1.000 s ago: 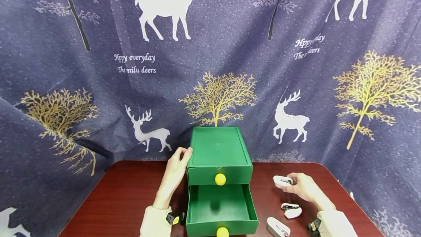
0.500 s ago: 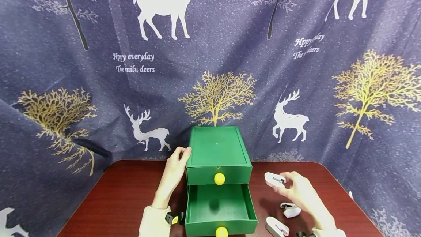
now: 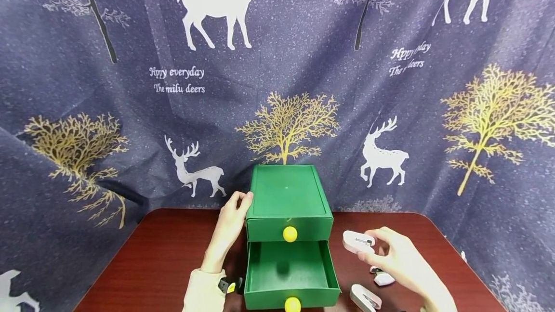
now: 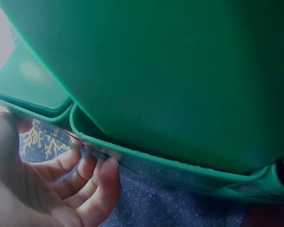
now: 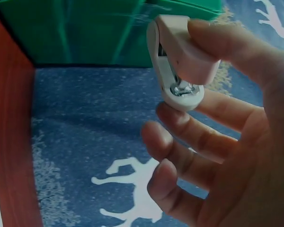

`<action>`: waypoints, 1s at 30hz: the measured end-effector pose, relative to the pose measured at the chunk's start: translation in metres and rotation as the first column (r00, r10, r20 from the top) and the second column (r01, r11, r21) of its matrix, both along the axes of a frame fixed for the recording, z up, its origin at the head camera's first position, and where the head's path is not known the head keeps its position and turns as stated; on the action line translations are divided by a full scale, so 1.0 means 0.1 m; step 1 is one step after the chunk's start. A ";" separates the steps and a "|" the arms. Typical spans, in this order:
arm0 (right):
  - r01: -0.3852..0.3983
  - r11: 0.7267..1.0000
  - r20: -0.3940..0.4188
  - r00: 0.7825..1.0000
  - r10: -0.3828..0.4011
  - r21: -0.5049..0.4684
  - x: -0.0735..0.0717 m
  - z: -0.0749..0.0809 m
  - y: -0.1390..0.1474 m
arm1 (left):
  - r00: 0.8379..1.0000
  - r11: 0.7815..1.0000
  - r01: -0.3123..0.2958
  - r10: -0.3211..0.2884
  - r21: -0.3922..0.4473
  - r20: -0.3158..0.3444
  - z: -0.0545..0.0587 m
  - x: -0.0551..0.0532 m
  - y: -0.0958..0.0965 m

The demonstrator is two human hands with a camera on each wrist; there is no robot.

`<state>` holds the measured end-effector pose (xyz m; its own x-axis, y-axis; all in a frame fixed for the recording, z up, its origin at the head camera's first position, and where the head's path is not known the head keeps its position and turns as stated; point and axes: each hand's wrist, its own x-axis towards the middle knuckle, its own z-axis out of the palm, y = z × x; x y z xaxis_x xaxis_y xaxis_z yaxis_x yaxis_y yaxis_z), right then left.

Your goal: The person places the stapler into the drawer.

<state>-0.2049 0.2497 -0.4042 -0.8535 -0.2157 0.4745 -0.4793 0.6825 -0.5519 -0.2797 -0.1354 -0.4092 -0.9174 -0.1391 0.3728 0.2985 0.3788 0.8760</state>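
A green drawer cabinet [image 3: 286, 194] with yellow knobs stands in the middle of the table, its lower drawer [image 3: 269, 301] pulled out and bare inside. My left hand [image 3: 231, 218] holds the cabinet's left side near the top, fingers bent around its edge; the left wrist view shows the fingertips [image 4: 109, 170] against the edge. To the cabinet's right, my right hand [image 3: 401, 256] pinches a small white stapler [image 3: 357, 242] between thumb and fingers, above the table. Seen in the right wrist view, the stapler's jaw end points toward the palm side.
Two more white staplers lie on the table at the right: one [image 3: 365, 297] beside the drawer's front corner, the other [image 3: 384, 279] partly hidden behind my right hand. A blue cloth [image 3: 286, 71] printed with deer and trees hangs behind the reddish-brown table [image 3: 165, 254].
My right hand has lifted the stapler and carried it left toward the cabinet, uncovering table behind it. My left hand stays at the cabinet's side.
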 end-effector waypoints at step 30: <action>-0.231 0.938 -0.142 0.951 0.273 0.258 0.19 0.04 -1.00 | 1.000 1.000 -0.013 0.012 -0.012 -0.017 -0.03 -0.02 0.00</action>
